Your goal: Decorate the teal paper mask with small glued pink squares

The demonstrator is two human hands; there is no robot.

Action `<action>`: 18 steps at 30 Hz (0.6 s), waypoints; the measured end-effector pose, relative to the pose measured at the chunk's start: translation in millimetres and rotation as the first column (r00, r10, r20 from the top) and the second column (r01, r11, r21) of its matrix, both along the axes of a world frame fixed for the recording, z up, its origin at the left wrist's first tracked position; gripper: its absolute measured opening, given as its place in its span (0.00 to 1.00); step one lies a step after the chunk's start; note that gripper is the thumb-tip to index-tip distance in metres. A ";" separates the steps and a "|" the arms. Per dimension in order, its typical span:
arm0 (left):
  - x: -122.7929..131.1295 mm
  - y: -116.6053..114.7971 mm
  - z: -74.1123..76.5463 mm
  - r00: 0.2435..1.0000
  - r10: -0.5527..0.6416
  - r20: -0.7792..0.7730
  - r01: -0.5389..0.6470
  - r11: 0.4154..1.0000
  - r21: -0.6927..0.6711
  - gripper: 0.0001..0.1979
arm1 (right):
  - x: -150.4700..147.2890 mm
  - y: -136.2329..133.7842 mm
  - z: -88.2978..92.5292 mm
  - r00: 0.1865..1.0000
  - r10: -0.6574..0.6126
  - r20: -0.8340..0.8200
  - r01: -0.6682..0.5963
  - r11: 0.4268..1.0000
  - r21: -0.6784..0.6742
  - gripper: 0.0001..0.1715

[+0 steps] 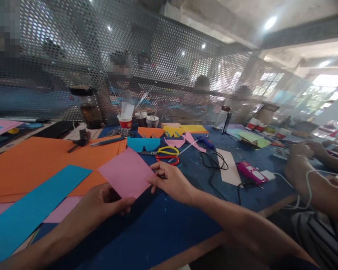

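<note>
A square of pink paper [127, 173] is held up above the blue tabletop, tilted so that its corners point up, down and sideways. My left hand [108, 202] pinches its lower corner, thumb in front. At the right corner, the fingers of my right hand [169, 180] are closed on the same sheet. Just behind the paper lie scissors [166, 153] with yellow and red handles. Beyond them sit folded paper cutouts: a blue one [143, 144], an orange one [150, 132], a yellow one [173, 131] and a pink one [174, 142].
Orange sheets [30, 157] and a blue strip [45, 210] cover the left side. Paper cups [125, 122] and a jar [88, 110] stand by the perforated screen [163, 71]. A glue gun [206, 141], cord and magenta power strip [250, 173] lie right, near another person's arm [307, 180].
</note>
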State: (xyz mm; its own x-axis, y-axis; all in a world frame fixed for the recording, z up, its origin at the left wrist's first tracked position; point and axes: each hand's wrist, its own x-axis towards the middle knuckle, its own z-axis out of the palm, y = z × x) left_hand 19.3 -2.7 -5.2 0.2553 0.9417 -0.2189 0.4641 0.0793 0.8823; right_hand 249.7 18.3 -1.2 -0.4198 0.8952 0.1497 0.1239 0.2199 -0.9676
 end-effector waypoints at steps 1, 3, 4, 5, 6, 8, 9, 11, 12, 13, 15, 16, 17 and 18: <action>0.6 -0.1 1.3 1.000 -0.006 0.010 0.006 1.000 -0.001 0.18 | 0.2 0.3 -0.4 1.000 0.000 -0.005 0.000 1.000 0.002 0.13; 1.3 -0.1 2.4 0.999 0.001 0.045 -0.001 1.000 -0.004 0.17 | 0.6 0.8 -1.3 1.000 -0.005 -0.007 0.005 1.000 0.004 0.13; 1.5 0.0 2.2 0.998 0.002 0.063 -0.002 1.000 -0.005 0.17 | 0.7 1.0 -1.8 1.000 -0.007 -0.004 0.007 1.000 0.005 0.13; 1.5 0.2 1.8 0.997 0.003 0.081 -0.003 1.000 -0.004 0.16 | 0.9 1.2 -2.1 1.000 -0.008 0.001 0.008 1.000 0.007 0.12; 1.5 0.4 1.2 0.995 0.002 0.099 -0.002 1.000 -0.005 0.16 | 1.0 1.3 -2.3 1.000 -0.007 0.005 0.007 1.000 0.011 0.11; 1.5 0.8 0.2 0.990 -0.006 0.139 0.007 1.000 -0.008 0.15 | 1.3 1.6 -2.3 1.000 -0.006 0.002 0.006 1.000 0.018 0.10; 1.5 0.9 0.0 0.987 -0.010 0.161 0.013 1.000 -0.012 0.14 | 1.4 1.7 -2.3 1.000 -0.006 -0.001 0.006 1.000 0.019 0.09; 1.6 0.8 0.2 0.980 -0.017 0.197 0.021 1.000 -0.016 0.14 | 1.8 2.3 -2.4 1.000 -0.008 0.001 0.008 1.000 0.020 0.08; 1.5 0.6 0.5 0.978 -0.020 0.208 0.025 1.000 -0.018 0.14 | 2.1 2.6 -2.7 1.000 -0.010 0.006 0.010 1.000 0.022 0.08; 1.3 0.3 0.8 0.977 -0.020 0.214 0.024 1.000 -0.019 0.14 | 2.4 3.0 -3.1 1.000 -0.012 0.011 0.012 1.000 0.025 0.08; 0.3 -0.1 1.2 0.976 -0.012 0.218 0.016 1.000 -0.019 0.14 | 3.1 3.8 -4.6 1.000 -0.010 0.017 0.010 0.999 0.038 0.08; -0.5 -0.3 1.2 0.975 -0.002 0.220 0.006 1.000 -0.017 0.15 | 3.4 4.1 -5.4 1.000 -0.008 0.019 0.007 0.999 0.045 0.09; -1.3 -0.3 1.0 0.974 0.010 0.226 -0.008 1.000 -0.010 0.15 | 3.6 4.3 -6.2 1.000 -0.004 0.022 0.003 0.999 0.052 0.09; -2.1 -0.3 0.6 0.973 0.022 0.231 -0.022 1.000 -0.003 0.15 | 3.6 4.5 -6.8 1.000 0.000 0.026 -0.001 0.998 0.056 0.09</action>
State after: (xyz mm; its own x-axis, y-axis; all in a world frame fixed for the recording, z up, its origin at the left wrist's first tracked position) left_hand 17.2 -3.0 -4.6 0.2784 0.9475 -0.1572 0.2459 0.0879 0.9653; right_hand 253.4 22.8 -8.0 -0.4248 0.8854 0.1886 0.1488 0.2737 -0.9502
